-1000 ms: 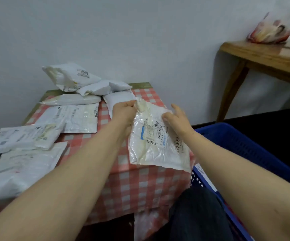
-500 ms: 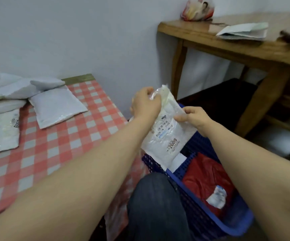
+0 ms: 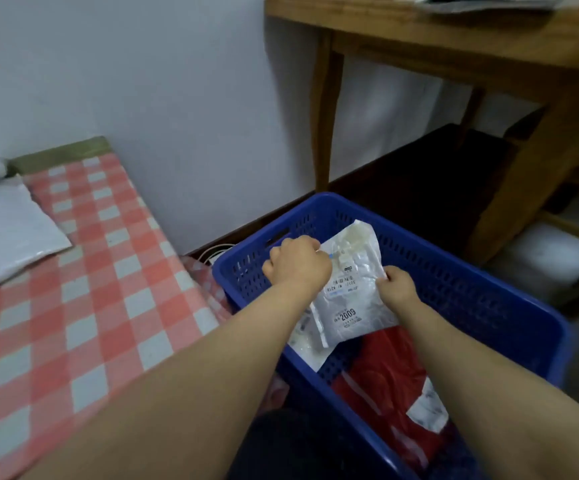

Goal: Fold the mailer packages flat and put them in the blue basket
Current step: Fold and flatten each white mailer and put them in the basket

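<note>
the mailer [image 3: 350,292], clear and flattened, label up and reading "2009", hangs tilted inside the blue basket [image 3: 482,289], its lower corner over a red package [image 3: 381,372] and another pale mailer [image 3: 307,344] on the basket floor. your left hand [image 3: 298,263], fingers curled into a fist, grips the mailer's left edge near the top; the plastic emerges just right of the knuckles. your right hand [image 3: 397,287] pinches the right edge at mid-height, fingertips closed on the film. the basket stands on the floor beside the checked table [image 3: 83,289], where a white mailer [image 3: 7,230] lies. a wooden table [image 3: 454,39] stands beyond.
</note>
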Demonstrator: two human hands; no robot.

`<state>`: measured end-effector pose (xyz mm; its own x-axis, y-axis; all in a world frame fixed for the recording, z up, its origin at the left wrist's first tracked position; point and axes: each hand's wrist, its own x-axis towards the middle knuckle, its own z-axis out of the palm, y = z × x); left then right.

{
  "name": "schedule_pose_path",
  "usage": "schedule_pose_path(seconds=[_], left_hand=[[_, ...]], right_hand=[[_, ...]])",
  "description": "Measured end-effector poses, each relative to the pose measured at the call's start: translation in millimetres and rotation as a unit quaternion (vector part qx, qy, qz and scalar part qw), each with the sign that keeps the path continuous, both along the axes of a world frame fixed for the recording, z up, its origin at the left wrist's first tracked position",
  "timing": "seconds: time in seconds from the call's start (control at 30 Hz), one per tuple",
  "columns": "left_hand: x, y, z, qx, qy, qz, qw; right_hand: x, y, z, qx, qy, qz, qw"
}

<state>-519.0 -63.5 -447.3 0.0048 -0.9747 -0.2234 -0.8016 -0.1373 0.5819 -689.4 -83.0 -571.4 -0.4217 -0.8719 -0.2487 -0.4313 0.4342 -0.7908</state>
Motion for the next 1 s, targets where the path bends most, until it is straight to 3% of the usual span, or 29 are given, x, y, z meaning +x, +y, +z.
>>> schedule_pose_path(seconds=[0.3,0.5,0.63,0.8,1.0], left_hand=[[-4.3,-66.8,-64.1,0.116,-0.147,-0.065,0.980],[15.5,-112.4,-92.3,0.232,-0.253,-0.203,0.917],[26.3,-129.5,-97.9,0.206,-0.271,-0.211,0.916],[34.1,-133.4,-98.9,0.212,-0.278,-0.200,0.915],[34.6,-124.9,-72.9,0.181,-0.252,-0.197,0.930]], right_hand=[[37.7,-60.1,-98.5,0.061,0.020,0.076,0.995],[72.0,-87.7,-152.6,0.117,0.036,0.150,0.981],[94.3,-96.8,-176.7,0.159,0.065,0.213,0.962],[110.0,-100.1,-174.3,0.248,0.208,0.298,0.898],[110.6,-102.3,-137.6,0.206,0.196,0.287,0.915]])
